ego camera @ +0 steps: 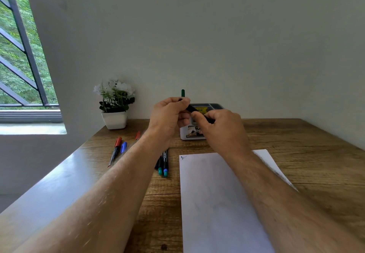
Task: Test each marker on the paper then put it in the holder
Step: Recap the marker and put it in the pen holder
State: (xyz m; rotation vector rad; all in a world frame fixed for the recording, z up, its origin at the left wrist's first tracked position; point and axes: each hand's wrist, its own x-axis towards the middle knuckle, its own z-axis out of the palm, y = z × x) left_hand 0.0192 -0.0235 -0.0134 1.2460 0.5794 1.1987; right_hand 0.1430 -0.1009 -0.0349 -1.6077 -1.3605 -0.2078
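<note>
Fingers [178, 102] of both hands pinch one black marker [192, 108] — above the holder [192, 134]

The table [296, 150] is brown with a wood grain, and the paper [217, 203] on it is white with a small dark scribble [183, 157] at its far left corner. To the left lie a red-capped marker [115, 150], a blue-capped one [123, 147] and black ones with teal ends [163, 165]. A green marker [182, 93] stands in the white holder [192, 134] with its yellow label [200, 109], and the white pot [115, 120] carries white flowers and dark green leaves.

Both bare forearms reach forward, raised. The left hand [169, 114] and right hand [219, 124] meet, fingers curled closed, nearly touching.
</note>
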